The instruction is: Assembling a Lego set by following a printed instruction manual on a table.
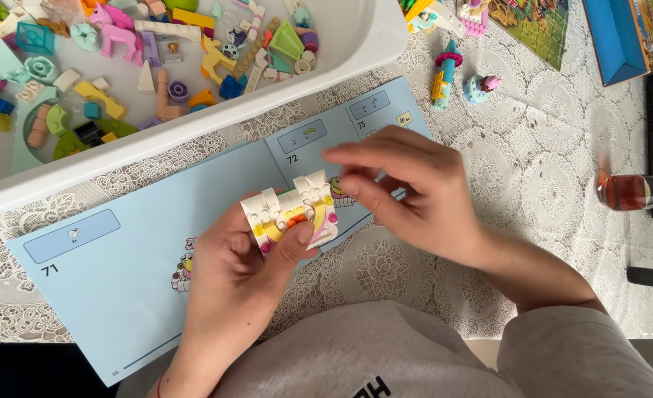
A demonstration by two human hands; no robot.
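My left hand (241, 273) grips a small white brick-built model (291, 211) with yellow and pink parts, thumb pressed on its front. My right hand (407, 188) hovers just right of the model, fingertips pinched together near its top right corner; whether a tiny piece sits between them is hidden. Both hands work above an open light blue instruction booklet (120, 265) lying on the lace tablecloth (532, 184).
A large white tray (356, 44) with several loose pastel bricks fills the upper left. A small teal and pink figure assembly (446, 74) and a cupcake-like piece (479, 86) stand at upper right. A blue box (621, 37), a puzzle-like board (532, 26) and a dark bottle (639, 191) are at the right.
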